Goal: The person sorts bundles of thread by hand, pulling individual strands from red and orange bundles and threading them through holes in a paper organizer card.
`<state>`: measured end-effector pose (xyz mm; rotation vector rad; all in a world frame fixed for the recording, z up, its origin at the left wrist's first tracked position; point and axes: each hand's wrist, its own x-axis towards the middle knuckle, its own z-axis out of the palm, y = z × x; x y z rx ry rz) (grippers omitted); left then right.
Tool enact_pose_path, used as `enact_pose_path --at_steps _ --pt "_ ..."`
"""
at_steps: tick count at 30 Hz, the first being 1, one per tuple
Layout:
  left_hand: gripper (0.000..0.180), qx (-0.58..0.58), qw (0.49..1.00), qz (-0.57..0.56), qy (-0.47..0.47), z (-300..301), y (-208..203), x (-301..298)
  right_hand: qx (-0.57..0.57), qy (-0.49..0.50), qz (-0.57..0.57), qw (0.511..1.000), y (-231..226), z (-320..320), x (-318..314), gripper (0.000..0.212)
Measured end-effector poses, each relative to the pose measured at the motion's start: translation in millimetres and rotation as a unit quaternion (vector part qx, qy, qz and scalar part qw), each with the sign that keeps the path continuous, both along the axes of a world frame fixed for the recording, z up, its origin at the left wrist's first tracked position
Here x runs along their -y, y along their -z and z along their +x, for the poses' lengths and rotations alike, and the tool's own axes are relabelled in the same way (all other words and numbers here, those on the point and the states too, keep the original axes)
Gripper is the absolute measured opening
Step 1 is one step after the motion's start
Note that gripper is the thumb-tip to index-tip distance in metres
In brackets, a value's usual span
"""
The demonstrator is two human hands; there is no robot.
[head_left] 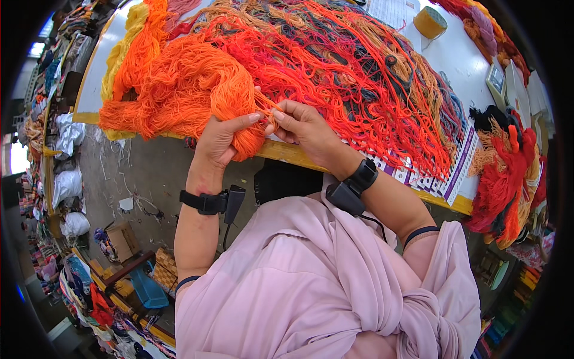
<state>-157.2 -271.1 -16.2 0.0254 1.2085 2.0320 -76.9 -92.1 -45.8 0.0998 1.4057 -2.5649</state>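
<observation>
A big bundle of orange yarn lies at the left part of the table and hangs over its front edge. My left hand is closed on the bundle's right end, thumb on top, other fingers mostly hidden by the yarn. Just right of it, my right hand pinches a few orange strands drawn out from the bundle. Both hands are close together above the table edge. Behind them spreads a wide layer of cut red, tan and dark threads, lying over white cards with purple strips.
Yellow yarn lies at the table's left end. A yellow spool and a small device with a display stand at the right. Red and tan skeins hang off the right edge. A blue plastic tray sits low at the left.
</observation>
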Motion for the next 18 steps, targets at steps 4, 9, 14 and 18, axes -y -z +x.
enact_pose_path --at_steps 4,9,14,18 --pt "0.048 -0.016 1.000 -0.007 -0.008 2.6 -4.6 -0.8 0.011 0.004 -0.011 1.000 -1.3 0.0 1.2 0.016" --pt "0.035 -0.019 0.998 -0.045 0.030 -3.7 -20.9 6.3 0.009 0.003 -0.017 1.000 1.0 -1.8 -5.9 0.019" --pt "0.012 -0.068 0.992 -0.104 -0.032 -56.5 -50.1 77.4 -0.179 -0.026 0.455 0.872 -39.5 4.9 -40.4 0.025" --pt "0.014 0.081 0.967 0.204 -0.132 -137.1 -62.3 158.5 -0.160 0.141 0.125 0.969 -56.4 12.8 -89.3 0.017"
